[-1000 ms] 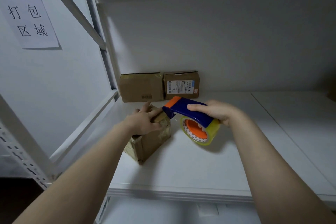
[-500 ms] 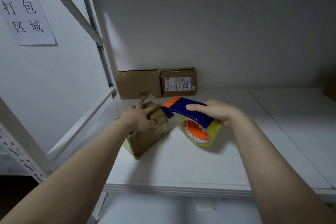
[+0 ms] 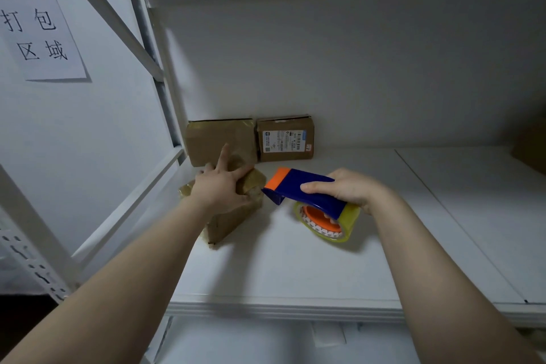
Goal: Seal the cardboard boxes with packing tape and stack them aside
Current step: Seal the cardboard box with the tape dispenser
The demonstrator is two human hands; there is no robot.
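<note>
The cardboard box (image 3: 236,216) sits on the white shelf (image 3: 295,269), over on the left. My left hand (image 3: 220,189) rests on top of it, fingers spread. My right hand (image 3: 351,189) grips the blue and orange tape gun (image 3: 307,189) just right of it. A plain box (image 3: 218,142) and a labeled box (image 3: 285,139) stand side by side at the far wall.

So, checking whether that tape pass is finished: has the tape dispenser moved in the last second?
Yes, slightly: the tape dispenser in the right hand has drawn back toward the person, away from the labelled box at the back wall.
</note>
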